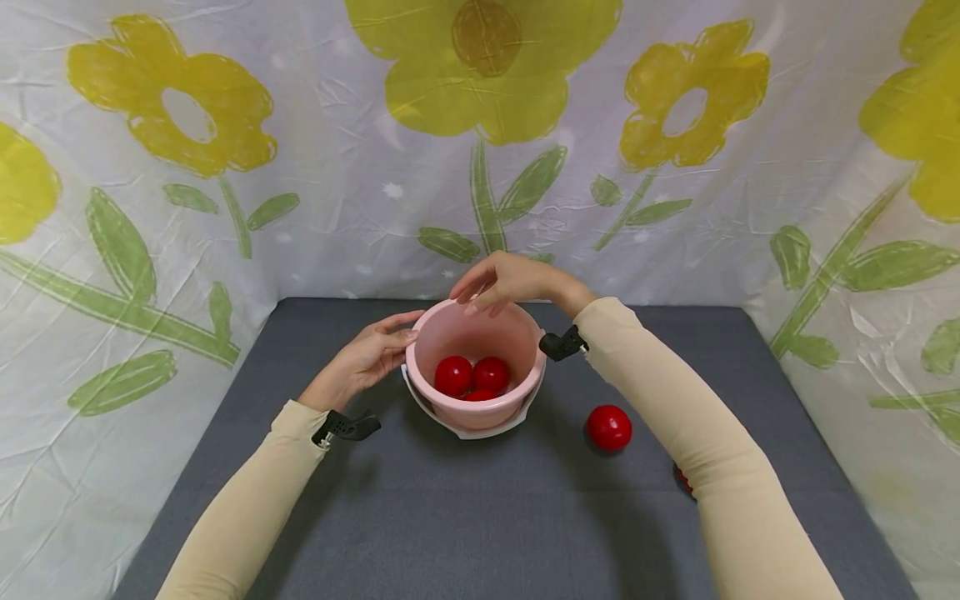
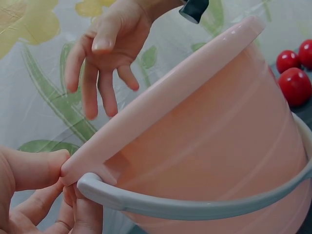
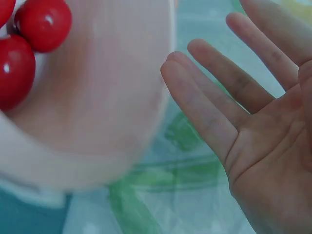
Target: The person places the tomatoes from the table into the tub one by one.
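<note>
A pink bucket stands on the table with its open top tilted toward me. Its white handle hangs down along the near side. Three glossy red balls lie inside at the bottom. With thumb and fingers my left hand pinches the bucket's rim at the left, near the handle's end. My right hand hovers over the far rim, its fingers spread and nothing in them; in the right wrist view the palm shows bare beside the bucket.
Another red ball lies on the grey table cloth right of the bucket. Something red is mostly hidden behind my right sleeve. A flower-printed curtain rises behind the table and at both sides.
</note>
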The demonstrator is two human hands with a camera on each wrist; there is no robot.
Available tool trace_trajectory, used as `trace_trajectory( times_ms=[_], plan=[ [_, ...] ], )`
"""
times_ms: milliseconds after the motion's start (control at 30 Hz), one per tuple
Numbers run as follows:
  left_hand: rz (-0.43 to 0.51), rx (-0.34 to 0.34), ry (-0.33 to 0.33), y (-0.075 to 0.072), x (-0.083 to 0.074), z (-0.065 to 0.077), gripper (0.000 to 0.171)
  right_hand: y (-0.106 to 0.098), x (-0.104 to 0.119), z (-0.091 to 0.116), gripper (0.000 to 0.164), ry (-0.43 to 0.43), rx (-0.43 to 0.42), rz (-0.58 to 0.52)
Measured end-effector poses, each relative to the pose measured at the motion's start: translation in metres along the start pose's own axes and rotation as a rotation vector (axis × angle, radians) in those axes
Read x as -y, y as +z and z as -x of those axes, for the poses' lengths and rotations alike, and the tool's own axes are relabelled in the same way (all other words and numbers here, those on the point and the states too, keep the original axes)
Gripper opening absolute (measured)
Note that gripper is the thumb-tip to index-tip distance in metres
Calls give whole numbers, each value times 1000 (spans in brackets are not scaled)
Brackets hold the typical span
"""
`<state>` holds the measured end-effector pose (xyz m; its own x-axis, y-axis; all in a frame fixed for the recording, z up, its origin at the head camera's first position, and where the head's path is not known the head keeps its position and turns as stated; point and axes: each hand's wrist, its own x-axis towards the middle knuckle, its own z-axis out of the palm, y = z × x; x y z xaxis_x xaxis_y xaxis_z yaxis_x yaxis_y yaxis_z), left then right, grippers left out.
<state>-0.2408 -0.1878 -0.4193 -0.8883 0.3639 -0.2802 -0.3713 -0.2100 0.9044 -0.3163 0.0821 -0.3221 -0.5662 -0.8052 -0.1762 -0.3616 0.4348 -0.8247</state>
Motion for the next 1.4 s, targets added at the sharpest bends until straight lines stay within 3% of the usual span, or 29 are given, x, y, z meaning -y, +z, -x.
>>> trace_trajectory(
  times_ms=[267,667,1000,1400],
  plan=[
    [2,5,9,0,0,1,61,-26,1,34,38,43,-102,25],
    [3,1,9,1,0,1,61,-45,-33,107,39,149,-196,42],
    [2,-4,10,3,0,1,61,-30,-83,151,43,236,-143,16],
    [4,0,17,3,1,2,61,12,-133,169,44,255,-73,-21]
  ],
)
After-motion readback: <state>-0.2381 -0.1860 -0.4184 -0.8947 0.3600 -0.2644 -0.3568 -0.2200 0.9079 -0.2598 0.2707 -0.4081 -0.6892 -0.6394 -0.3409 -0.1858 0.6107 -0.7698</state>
